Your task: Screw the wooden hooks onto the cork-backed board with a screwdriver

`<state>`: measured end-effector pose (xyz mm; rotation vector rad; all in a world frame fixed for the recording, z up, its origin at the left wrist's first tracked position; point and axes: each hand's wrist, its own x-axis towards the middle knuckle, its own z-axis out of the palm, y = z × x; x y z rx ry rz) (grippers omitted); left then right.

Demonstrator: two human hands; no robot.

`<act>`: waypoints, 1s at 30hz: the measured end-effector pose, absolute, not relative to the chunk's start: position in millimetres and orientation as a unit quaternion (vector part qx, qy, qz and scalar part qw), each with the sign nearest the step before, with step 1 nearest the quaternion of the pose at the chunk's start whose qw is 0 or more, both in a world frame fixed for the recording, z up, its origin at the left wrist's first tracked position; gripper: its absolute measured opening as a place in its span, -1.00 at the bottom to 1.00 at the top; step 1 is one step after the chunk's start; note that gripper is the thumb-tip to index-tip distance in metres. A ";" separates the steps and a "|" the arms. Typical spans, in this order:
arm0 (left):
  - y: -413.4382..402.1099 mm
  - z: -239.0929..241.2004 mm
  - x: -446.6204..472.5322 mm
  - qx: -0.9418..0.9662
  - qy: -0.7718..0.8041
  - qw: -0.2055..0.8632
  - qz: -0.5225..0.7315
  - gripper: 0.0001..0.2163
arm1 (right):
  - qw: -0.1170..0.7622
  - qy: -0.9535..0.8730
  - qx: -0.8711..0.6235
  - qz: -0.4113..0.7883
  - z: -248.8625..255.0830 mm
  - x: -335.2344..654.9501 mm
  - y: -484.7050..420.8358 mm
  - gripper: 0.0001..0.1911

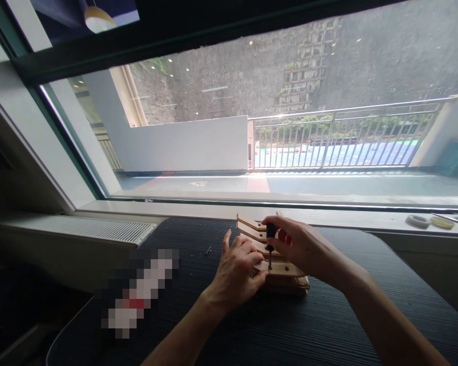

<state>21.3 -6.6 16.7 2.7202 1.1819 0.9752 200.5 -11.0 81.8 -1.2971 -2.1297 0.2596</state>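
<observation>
A small wooden assembly (286, 277) of stacked slats lies on the dark table (328, 325) near the window. My left hand (236, 274) rests on its left side, fingers curled and pressing the wood down. My right hand (301, 246) grips a short black-handled screwdriver (269, 243) held upright, its tip standing on the top slat. More wooden slats (250, 226) fan out behind the hands.
A loose screw (208, 250) lies on the table left of my hands. A blurred-out object (137, 292) sits at the table's left. Two tape rolls (429, 221) rest on the window sill at right. A radiator grille (99, 230) runs along the left.
</observation>
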 end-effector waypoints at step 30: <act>-7.1 16.8 22.1 0.873 0.390 0.020 0.290 -0.95 | 0.327 -0.809 -0.470 0.133 84.5 201.0 -13.4 -0.77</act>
